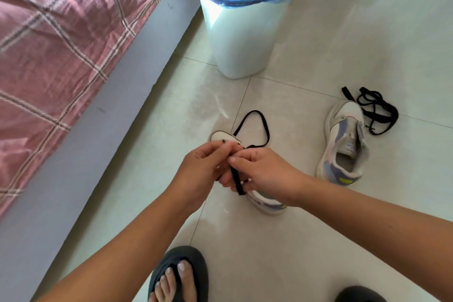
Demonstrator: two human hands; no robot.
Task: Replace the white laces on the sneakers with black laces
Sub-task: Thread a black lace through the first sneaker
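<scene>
A white and lilac sneaker (266,200) lies on the floor under both hands, mostly hidden by them, with only its toe and heel showing. A black lace (263,123) loops out past its toe, and one end hangs down between my hands. My left hand (201,169) pinches the sneaker's upper near the eyelets. My right hand (261,170) is closed on the black lace. The second sneaker (343,144) lies unlaced to the right, with another black lace (375,110) in a loose pile beside its toe.
A white bin (245,32) with a blue liner stands just beyond the sneakers. A bed with a pink checked cover (61,44) runs along the left. My feet in dark sandals (179,274) are at the bottom edge. The floor is pale tile.
</scene>
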